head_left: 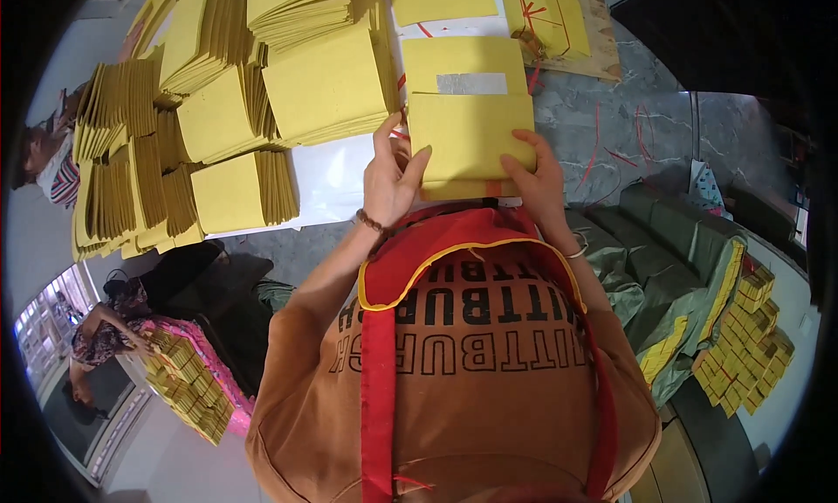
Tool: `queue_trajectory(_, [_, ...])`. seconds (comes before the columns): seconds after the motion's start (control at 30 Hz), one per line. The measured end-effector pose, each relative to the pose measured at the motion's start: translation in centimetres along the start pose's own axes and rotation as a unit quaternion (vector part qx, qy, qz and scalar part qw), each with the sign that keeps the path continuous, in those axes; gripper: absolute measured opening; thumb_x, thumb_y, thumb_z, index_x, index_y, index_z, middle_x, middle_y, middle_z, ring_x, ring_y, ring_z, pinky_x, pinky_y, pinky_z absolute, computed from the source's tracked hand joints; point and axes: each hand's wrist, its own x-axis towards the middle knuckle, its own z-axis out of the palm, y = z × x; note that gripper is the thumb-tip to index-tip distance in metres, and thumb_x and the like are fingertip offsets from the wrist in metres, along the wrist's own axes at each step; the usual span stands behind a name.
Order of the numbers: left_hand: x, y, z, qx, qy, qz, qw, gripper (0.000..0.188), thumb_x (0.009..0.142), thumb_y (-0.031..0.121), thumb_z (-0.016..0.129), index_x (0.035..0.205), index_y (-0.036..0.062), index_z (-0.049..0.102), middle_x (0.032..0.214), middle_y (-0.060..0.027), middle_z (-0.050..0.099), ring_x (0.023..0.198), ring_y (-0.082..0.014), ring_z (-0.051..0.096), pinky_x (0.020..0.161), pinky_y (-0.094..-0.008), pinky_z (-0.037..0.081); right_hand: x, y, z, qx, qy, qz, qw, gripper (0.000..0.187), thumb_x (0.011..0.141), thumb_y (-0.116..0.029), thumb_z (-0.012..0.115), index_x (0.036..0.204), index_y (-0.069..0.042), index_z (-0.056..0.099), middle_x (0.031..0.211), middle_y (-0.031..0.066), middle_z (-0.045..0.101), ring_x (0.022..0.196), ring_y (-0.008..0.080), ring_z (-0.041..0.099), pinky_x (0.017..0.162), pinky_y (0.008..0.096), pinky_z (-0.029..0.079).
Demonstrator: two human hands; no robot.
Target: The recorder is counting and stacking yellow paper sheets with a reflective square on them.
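Left hand [392, 176] loosely spread, thumb at the yellow pile's [471, 123] left edge. Right hand [539, 173] curled on its right edge (grip beneath: cannot tell). Pile at wearer's 12 o'clock; even, light side pressure should keep edges flush. Folded stacks [327, 84], 10 o'clock.

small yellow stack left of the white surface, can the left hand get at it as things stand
Probably yes: only white surface shows between the left hand and that small yellow stack.

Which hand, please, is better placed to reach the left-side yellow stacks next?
Probably the left hand, nearer the yellow stacks; the right hand is at the right edge of the yellow packet.
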Motion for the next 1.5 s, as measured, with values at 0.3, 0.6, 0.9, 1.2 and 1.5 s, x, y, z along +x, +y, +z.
queue_trajectory(0.3, [2.0,1.4,2.6,0.273,-0.039,0.42,0.865,0.035,0.078,0.012,0.063,0.112,0.0059,0.057,0.114,-0.013,0.055,0.108,-0.0303,0.05,0.089,-0.0401,0.039,0.1,-0.2,0.5,0.007,0.016,0.02,1.0,0.037,0.078,-0.012,0.064,0.114,-0.005,0.055,0.1,0.0117,0.064,0.088,0.0147,0.06,0.076,0.0286,0.048])
queue_trajectory(0.6, [3.3,0.2,4.6,0.398,-0.142,0.373,0.826,0.064,0.073,0.031,0.067,0.13,0.0131,0.044,0.138,-0.0089,0.038,0.129,-0.0267,0.033,0.105,-0.0456,0.025,-1.0,-1.3,0.7,-0.373,0.09,-0.142,0.913,0.042,0.079,-0.025,0.063,0.12,-0.018,0.055,0.13,0.0134,0.048,0.118,0.0271,0.047,0.101,0.0496,0.029])
queue_trajectory(0.9, [3.4,-2.1,4.4,0.328,-0.111,0.36,0.867,0.042,0.073,0.012,0.062,0.113,0.0052,0.053,0.133,-0.0136,0.042,0.125,-0.0318,0.036,0.101,-0.0482,0.029,1.1,0.7,2.4,-0.444,-0.003,-0.283,0.85,0.052,0.089,-0.039,0.047,0.133,-0.013,0.041,0.143,0.0099,0.033,0.133,0.0281,0.028,0.099,0.0673,0.009])
queue_trajectory(1.2, [0.9,0.7,2.4,0.408,-0.157,0.39,0.811,0.059,0.075,0.021,0.057,0.129,0.0012,0.042,0.121,-0.0214,0.048,0.114,-0.0337,0.043,0.093,-0.0452,0.034,1.5,0.3,2.3,-0.463,-0.017,-0.255,0.849,0.048,0.09,-0.032,0.048,0.133,-0.01,0.042,0.143,0.0096,0.033,0.134,0.0271,0.027,0.104,0.0589,0.016])
queue_trajectory(1.5, [2.5,3.0,2.0,0.458,-0.162,0.37,0.792,0.043,0.075,0.021,0.056,0.115,0.0048,0.057,0.097,-0.0139,0.061,0.091,-0.0249,0.058,0.073,-0.0359,0.046,3.5,-1.0,-2.7,0.276,0.095,-0.013,0.956,0.04,0.097,-0.029,0.042,0.129,-0.004,0.043,0.12,0.0094,0.055,0.114,0.0193,0.051,0.095,0.0329,0.038])
